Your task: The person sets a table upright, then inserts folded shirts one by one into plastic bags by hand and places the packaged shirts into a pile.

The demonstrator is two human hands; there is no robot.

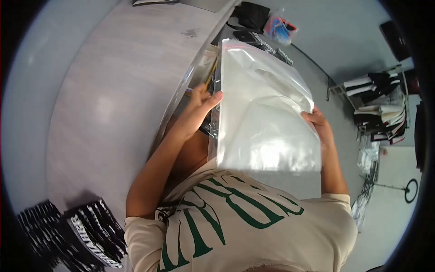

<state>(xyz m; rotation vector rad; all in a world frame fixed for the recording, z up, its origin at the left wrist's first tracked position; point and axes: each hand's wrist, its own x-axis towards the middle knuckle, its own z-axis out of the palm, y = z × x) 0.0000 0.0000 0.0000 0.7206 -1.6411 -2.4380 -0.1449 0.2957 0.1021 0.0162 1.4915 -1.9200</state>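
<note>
A large clear-and-white plastic bag point(267, 113) with a reddish line along its top edge is spread in front of my torso, its surface wrinkled and shiny. My right hand point(318, 124) pinches its right edge, with some fingers hidden behind the plastic. At the opposite edge, my left hand point(199, 111) touches the bag with its thumb tip; the other fingers are apart from the thumb, loosely bent and slightly blurred. Dark items in clear plastic point(213, 113) show under the bag's left side.
A long pale table point(108, 90) runs along my left, with stacked black packages bearing white lettering point(88, 235) at its near end. Black printed packages point(267, 45) and a bag with blue and red contents point(280, 29) lie ahead. A clothes rack point(378, 99) stands right.
</note>
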